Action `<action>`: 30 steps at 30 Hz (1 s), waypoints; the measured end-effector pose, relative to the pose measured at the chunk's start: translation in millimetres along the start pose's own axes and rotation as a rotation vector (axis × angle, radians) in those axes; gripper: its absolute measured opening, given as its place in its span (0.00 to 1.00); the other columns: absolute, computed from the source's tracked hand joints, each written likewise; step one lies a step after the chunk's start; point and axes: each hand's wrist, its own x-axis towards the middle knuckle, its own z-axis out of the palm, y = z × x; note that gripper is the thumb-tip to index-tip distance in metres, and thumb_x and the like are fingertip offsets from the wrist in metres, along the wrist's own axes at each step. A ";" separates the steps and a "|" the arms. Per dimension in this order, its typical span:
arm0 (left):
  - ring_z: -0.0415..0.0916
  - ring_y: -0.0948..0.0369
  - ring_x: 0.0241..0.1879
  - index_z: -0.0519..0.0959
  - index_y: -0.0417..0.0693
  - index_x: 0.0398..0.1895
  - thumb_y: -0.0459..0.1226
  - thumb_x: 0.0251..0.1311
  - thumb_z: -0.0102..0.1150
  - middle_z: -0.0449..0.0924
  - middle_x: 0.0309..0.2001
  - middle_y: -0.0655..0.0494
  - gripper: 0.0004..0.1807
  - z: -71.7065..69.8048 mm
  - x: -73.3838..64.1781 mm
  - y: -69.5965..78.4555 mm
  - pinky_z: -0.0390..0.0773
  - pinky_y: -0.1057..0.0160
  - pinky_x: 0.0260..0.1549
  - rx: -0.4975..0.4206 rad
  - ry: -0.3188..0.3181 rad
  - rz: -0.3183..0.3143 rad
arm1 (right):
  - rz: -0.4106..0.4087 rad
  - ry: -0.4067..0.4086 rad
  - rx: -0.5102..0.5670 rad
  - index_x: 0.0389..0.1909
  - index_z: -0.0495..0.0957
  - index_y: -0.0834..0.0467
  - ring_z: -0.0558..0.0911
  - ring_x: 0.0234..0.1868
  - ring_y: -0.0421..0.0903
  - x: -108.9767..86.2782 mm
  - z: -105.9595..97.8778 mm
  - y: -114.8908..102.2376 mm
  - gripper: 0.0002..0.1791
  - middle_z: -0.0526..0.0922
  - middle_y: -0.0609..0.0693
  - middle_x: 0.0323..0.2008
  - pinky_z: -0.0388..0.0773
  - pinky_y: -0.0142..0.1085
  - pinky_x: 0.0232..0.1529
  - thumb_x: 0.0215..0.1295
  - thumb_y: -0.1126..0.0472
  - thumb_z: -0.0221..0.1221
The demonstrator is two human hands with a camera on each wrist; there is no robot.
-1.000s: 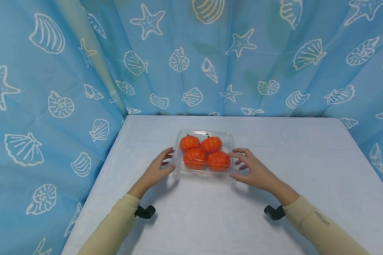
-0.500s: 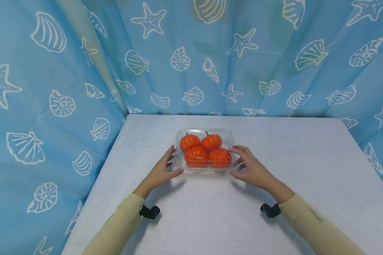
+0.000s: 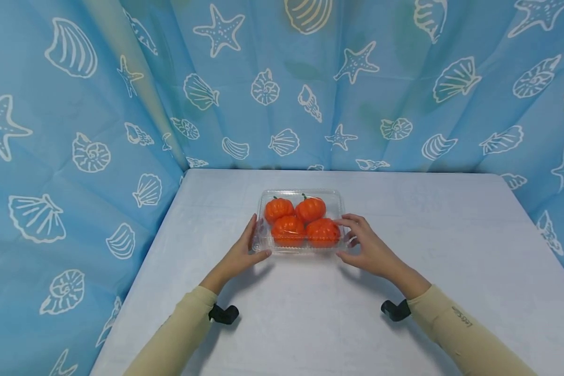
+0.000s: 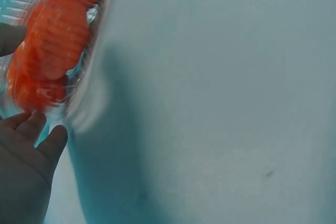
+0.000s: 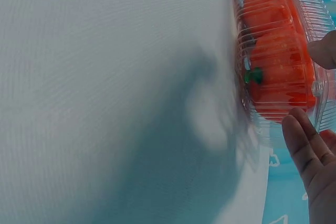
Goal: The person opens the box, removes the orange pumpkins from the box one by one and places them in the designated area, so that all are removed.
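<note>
A clear plastic clamshell container (image 3: 303,249) sits on the table with several small orange pumpkins (image 3: 288,231) inside, some showing green stems (image 5: 255,75). My left hand (image 3: 232,261) lies at the container's left side, fingers extended along that side and thumb near the front corner. At the right side is my right hand (image 3: 373,256), fingertips at the wall and thumb by the front corner. In the left wrist view, the spread fingers of the left hand (image 4: 23,166) reach the container's end. Fairly straight fingers of the right hand (image 5: 323,177) show beside it in the right wrist view.
A white-covered table (image 3: 305,318) extends around the container. Behind and left of it hangs a blue curtain (image 3: 282,115) with shells and starfish. Black wrist-worn devices (image 3: 223,314) stick out below both beige sleeves (image 3: 460,324).
My left hand has moved forward and right against the container, its thumb now at the front corner. The right hand shifted slightly left. The front pumpkins sit a little farther back.
</note>
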 end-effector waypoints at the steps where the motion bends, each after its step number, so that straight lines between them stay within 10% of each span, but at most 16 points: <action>1: 0.40 0.48 0.81 0.36 0.51 0.84 0.40 0.64 0.66 0.39 0.83 0.48 0.56 0.9 -0.1 -0.9 0.49 0.43 0.75 -0.006 -0.002 0.005 | 0.002 -0.001 0.000 0.73 0.64 0.55 0.79 0.48 0.48 0.0 0.4 0.0 0.43 0.57 0.61 0.73 0.84 0.47 0.51 0.58 0.63 0.73; 30: 0.30 0.44 0.80 0.32 0.43 0.82 0.30 0.73 0.48 0.30 0.82 0.41 0.45 14.7 -3.1 -4.9 0.38 0.40 0.76 -0.112 0.043 0.075 | 0.005 0.023 -0.006 0.70 0.64 0.53 0.79 0.48 0.49 2.3 6.8 0.4 0.42 0.58 0.59 0.71 0.82 0.50 0.57 0.56 0.63 0.74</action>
